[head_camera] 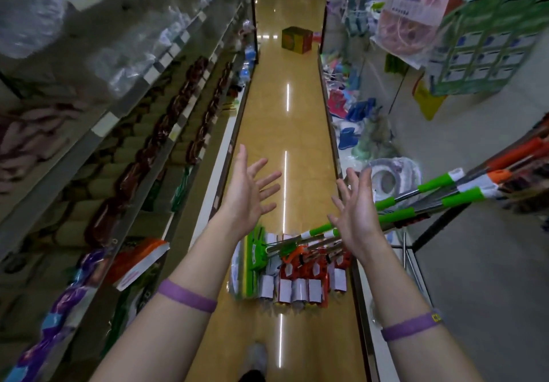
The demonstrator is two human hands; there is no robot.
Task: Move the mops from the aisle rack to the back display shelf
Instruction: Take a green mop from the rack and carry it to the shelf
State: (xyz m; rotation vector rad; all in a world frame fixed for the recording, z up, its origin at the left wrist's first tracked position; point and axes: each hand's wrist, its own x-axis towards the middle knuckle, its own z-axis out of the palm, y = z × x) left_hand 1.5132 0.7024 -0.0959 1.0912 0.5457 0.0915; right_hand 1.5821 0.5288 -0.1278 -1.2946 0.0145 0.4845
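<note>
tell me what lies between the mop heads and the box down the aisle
Head view: only bare glossy floor from the mop heads to the box.

This is a shop: a narrow aisle in a household-goods store. Long shelving (74, 149) at 9 o'clock carries rows of packaged goods behind price labels (104, 124), and bagged wares (413, 16) hang at 2 o'clock. Tagged mops (300, 277) lean between 3 and 6 o'clock over the glossy floor (285, 63), and a cardboard box (297, 40) sits at 12 o'clock.
</note>
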